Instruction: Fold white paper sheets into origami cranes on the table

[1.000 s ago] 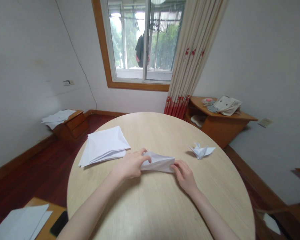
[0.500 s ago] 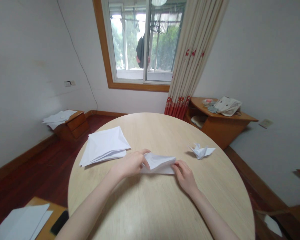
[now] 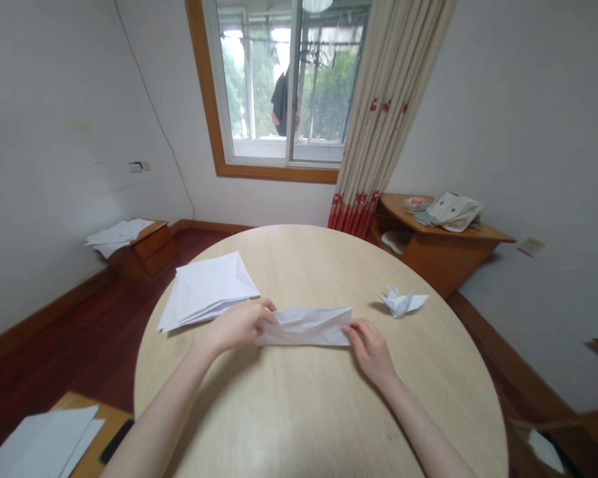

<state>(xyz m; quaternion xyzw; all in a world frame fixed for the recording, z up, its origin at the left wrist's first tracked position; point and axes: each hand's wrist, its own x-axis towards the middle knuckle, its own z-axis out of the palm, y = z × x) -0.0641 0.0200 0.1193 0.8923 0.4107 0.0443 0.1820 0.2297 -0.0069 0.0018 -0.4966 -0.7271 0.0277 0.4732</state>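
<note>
A folded sheet of white paper (image 3: pixel 306 327) lies as a long, low strip across the middle of the round table (image 3: pixel 299 405), its upper layer slightly raised and creased. My left hand (image 3: pixel 244 325) pinches the strip's left end, fingertips bent over the paper. At the right end, my right hand (image 3: pixel 371 348) grips the edge between thumb and fingers. Just behind my left hand rests a stack of white paper (image 3: pixel 214 285). A folded paper crane (image 3: pixel 401 302) sits beyond my right hand, apart from it.
A lower wooden surface at the bottom left bears loose white sheets (image 3: pixel 44 441) and a dark phone (image 3: pixel 115 439). By the wall stands a small cabinet (image 3: pixel 152 249) with papers on it. A corner desk (image 3: pixel 448 255) holding a cloth bag (image 3: pixel 453 211) is at the right.
My left hand has slid left along the paper, toward the stack. The paper now stretches wider and flatter between my hands. My right hand has stayed almost in place.
</note>
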